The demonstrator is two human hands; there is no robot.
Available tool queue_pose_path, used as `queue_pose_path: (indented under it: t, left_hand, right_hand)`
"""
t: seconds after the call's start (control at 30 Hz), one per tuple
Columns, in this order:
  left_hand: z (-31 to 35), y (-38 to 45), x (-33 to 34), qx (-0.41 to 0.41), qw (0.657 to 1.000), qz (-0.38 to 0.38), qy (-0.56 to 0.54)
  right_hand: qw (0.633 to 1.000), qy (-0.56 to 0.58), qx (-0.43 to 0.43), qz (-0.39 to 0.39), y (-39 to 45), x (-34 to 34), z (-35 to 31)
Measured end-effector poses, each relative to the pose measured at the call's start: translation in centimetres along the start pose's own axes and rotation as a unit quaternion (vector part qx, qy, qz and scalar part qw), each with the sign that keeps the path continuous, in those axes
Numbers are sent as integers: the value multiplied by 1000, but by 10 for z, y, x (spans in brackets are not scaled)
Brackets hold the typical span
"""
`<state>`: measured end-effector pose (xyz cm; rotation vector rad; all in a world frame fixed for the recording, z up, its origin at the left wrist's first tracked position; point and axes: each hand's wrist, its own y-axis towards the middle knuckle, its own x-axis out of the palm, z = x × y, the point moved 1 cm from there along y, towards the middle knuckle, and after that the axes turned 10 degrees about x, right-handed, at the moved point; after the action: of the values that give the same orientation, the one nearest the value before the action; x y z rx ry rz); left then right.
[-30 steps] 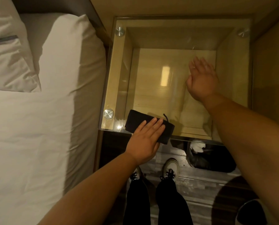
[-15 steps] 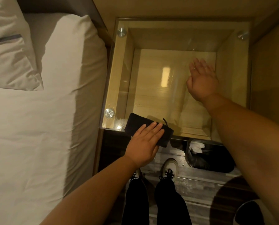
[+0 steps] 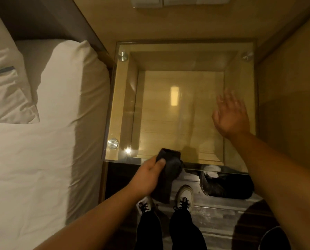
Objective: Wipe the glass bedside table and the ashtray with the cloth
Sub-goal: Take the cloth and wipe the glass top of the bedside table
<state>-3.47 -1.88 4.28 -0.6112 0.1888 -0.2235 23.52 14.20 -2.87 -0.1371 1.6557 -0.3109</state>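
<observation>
The left hand [image 3: 147, 179] has its fingers [image 3: 160, 162] closed around the dark cloth [image 3: 170, 170], bunched at the glass surface's [image 3: 168, 112] 6 o'clock edge. The right hand [image 3: 230, 116] lies with fingers spread flat, holding nothing, at the surface's 3 o'clock side. The bed [image 3: 33, 150] sits at 9 o'clock.

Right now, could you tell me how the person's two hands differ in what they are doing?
The left hand is closed around the dark cloth at the glass table's near edge; the right hand is open, fingers spread, holding nothing, further back over the glass. Both are bare.
</observation>
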Motion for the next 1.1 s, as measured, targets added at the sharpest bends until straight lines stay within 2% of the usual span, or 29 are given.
queue_pose_path:
  t: [0.1,0.17,0.2,0.27,0.37,0.47,0.57,0.63,0.7,0.87,1.1]
  left_hand:
    - [39,36,-6,-24,992,67,-105]
    - [73,70,-11,6,989,105,-105]
    - [92,90,-15,41,989,120,-82]
    - [128,134,-20,138,977,157,34]
    - [180,208,-25,256,914,190,251]
    - [214,282,-20,316,851,137,397]
    - [202,338,-3,296,788,-13,539]
    - [183,355,7,296,751,-34,590]
    - [176,358,6,316,744,-9,589]
    - [168,343,6,323,738,-32,592]
    - [116,260,11,326,746,-43,579]
  right_hand:
    - [1000,-8,-1,-1,0,-1,-2]
    - [1000,-8,-6,2,0,-2,-1]
    - [1000,-4,-11,4,0,-2,-1]
    - [1000,7,-17,16,-1,-3,-1]
    - [1000,5,-12,20,1,-3,-3]
    - [999,-16,-10,30,4,1,-2]
    - [999,-18,-16,41,6,4,0]
    - [999,-7,-14,43,8,6,1]
    - [999,3,-8,43,8,5,1]
    - [999,8,-5,37,7,6,3]
    - [999,-11,-10,42,6,2,0]
